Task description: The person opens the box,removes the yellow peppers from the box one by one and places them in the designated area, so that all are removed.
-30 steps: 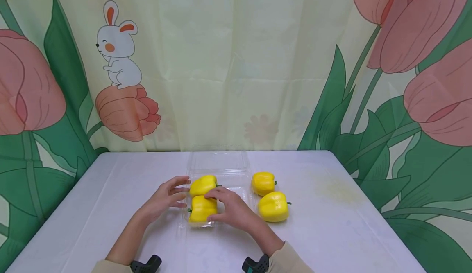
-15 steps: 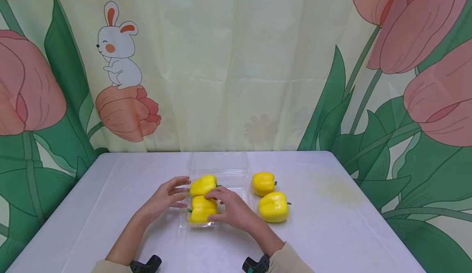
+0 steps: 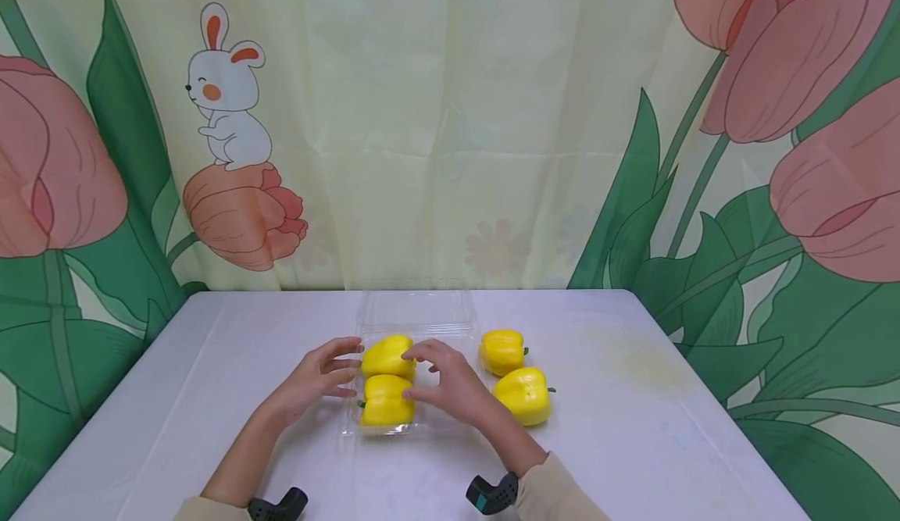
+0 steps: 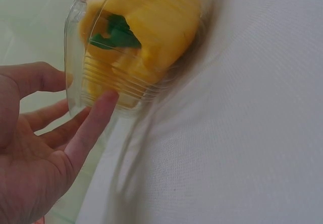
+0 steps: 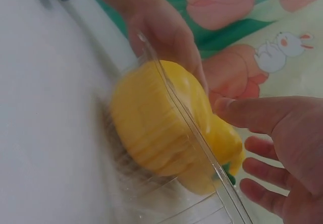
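Two yellow bell peppers, a front one [image 3: 385, 404] and a back one [image 3: 387, 355], lie in the left half of a clear plastic clamshell box [image 3: 416, 308] whose lid is folded back. My left hand [image 3: 309, 380] rests its spread fingertips against the box's left side; in the left wrist view a finger presses its ribbed wall [image 4: 136, 85]. My right hand [image 3: 453, 384] is over the box's right half, thumb and fingers apart. Its fingertips are right at the peppers' right sides. In the right wrist view, the thumb overlaps the yellow pepper [image 5: 151, 118].
Two more yellow bell peppers, a far one [image 3: 502, 351] and a near one [image 3: 523, 397], sit on the white-covered table [image 3: 633, 443] right of the box. Behind the table hangs a curtain [image 3: 520, 115] printed with tulips and a rabbit.
My right hand has drawn back to the right and slightly up from the front pepper, its thumb and fingers spreading. My left hand and the peppers stay about where they were.
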### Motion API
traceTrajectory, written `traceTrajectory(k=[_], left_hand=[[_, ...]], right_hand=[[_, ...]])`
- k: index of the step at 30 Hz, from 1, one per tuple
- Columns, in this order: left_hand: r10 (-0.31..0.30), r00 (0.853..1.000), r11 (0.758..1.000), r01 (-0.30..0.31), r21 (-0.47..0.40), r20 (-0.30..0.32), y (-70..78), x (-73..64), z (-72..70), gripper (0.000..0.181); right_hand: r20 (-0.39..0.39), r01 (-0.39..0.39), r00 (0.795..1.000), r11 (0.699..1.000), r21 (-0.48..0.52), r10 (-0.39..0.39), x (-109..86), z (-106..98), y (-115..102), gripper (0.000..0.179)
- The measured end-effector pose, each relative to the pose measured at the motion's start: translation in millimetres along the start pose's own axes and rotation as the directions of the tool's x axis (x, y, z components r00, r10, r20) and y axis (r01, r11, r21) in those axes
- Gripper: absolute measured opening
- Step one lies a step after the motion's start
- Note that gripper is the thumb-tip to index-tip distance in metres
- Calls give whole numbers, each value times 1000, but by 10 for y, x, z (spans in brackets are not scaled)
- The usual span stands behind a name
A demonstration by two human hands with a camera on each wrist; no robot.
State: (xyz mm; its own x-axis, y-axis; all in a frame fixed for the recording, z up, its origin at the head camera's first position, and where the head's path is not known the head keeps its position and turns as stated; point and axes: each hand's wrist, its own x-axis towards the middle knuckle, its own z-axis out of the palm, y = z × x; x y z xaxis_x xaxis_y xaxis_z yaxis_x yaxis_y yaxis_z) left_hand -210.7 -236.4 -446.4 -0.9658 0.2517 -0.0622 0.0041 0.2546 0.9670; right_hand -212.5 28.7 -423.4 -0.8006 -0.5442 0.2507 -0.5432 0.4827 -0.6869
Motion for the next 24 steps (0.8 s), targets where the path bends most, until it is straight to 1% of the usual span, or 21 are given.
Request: traceTrajectory(k=[5,10,13,19,24], left_hand=[[2,1000,1000,-2,1,4,0,-6,-3,63],[-14,1000,1000,14,-4,4,8,-15,3,63],[-16,1000,1000,16,-7,3,16,-17,4,64],[-14,1000,1000,14,-7,-1,7,-10,2,64],[-12,1000,1000,12,-5,-4,6,-9,4,64]], right_hand=[[-14,-22,1000,1000,-16,21,53,-22,-5,48],[3,-84,996,996,-35,84,114,-20,-11,53],[15,-119,993,993,-21,119,153,0,-12,56],[19,-155,988,988,4,155,226,47,-17,56],[21,-184,983,982,49,183,281,56,-23,54]])
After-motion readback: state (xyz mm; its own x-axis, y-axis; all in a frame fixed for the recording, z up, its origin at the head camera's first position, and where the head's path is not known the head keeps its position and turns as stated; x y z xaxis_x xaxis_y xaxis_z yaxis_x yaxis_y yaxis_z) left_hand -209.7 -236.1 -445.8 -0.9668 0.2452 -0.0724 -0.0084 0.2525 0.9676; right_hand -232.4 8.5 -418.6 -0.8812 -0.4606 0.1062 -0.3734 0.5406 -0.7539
